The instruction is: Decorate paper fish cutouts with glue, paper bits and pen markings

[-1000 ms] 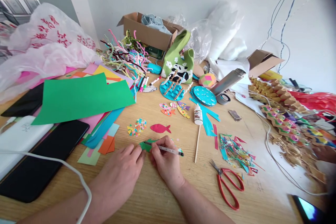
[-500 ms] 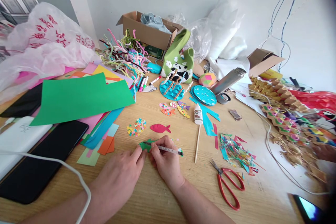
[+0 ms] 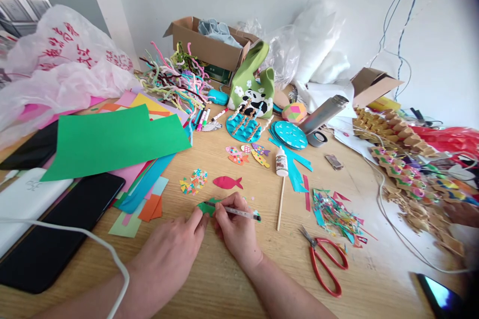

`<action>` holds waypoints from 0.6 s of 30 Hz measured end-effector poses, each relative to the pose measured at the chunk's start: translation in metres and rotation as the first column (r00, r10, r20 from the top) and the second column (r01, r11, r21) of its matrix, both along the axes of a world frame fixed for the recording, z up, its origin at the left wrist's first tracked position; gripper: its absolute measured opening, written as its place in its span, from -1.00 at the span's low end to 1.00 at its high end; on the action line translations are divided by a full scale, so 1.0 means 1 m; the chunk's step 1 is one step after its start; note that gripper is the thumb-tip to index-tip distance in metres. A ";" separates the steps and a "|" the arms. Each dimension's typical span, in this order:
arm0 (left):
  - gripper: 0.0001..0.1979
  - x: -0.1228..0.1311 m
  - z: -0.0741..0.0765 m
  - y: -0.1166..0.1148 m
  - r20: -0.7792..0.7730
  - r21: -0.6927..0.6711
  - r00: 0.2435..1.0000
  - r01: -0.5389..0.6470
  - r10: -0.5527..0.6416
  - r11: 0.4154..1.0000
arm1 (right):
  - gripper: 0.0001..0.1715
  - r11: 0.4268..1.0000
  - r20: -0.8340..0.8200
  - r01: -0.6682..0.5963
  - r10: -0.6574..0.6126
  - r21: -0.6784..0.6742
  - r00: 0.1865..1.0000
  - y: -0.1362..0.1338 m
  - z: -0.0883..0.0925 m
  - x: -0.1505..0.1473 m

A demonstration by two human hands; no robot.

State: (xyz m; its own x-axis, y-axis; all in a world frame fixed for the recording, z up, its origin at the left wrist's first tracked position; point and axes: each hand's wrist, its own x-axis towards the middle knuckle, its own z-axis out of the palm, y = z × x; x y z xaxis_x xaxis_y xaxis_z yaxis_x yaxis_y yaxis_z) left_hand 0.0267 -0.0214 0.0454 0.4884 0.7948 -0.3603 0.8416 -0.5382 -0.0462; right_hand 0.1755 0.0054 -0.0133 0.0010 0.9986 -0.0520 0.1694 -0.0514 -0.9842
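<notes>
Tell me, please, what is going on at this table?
A person is working on a small piece of green paper with a pen. The right hand grips the pen, its tip at the paper, while fingers of the left hand touch the paper's edge. A red paper fish lies just beyond the hands, with small decorated fish farther back. The scissors lie off to the right, not in either hand.

My pen [image 3: 239,213] is grey with a black end, my paper piece [image 3: 204,208] green. I see a crimson fish cutout [image 3: 226,182] and a white-flecked turquoise disc [image 3: 291,135].
</notes>
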 end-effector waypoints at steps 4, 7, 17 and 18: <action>-0.38 0.000 -0.001 -0.002 -0.008 -0.009 1.000 -0.001 0.001 1.000 | -0.77 1.000 -0.003 -0.002 0.002 0.008 1.000 0.001 -0.001 0.000; -0.38 0.000 -0.002 -0.002 -0.011 -0.005 1.000 -0.005 0.005 1.000 | -0.77 1.000 -0.001 -0.008 0.008 0.020 1.000 0.001 -0.002 0.000; -0.39 0.000 0.000 -0.002 -0.007 -0.014 1.000 -0.012 0.012 1.000 | -0.78 1.000 -0.006 -0.013 0.014 0.017 1.000 0.000 0.000 0.000; -0.39 0.000 0.000 -0.001 -0.009 -0.016 1.000 -0.013 0.013 1.000 | -0.79 1.000 -0.001 -0.014 0.014 0.017 1.000 0.000 0.001 0.000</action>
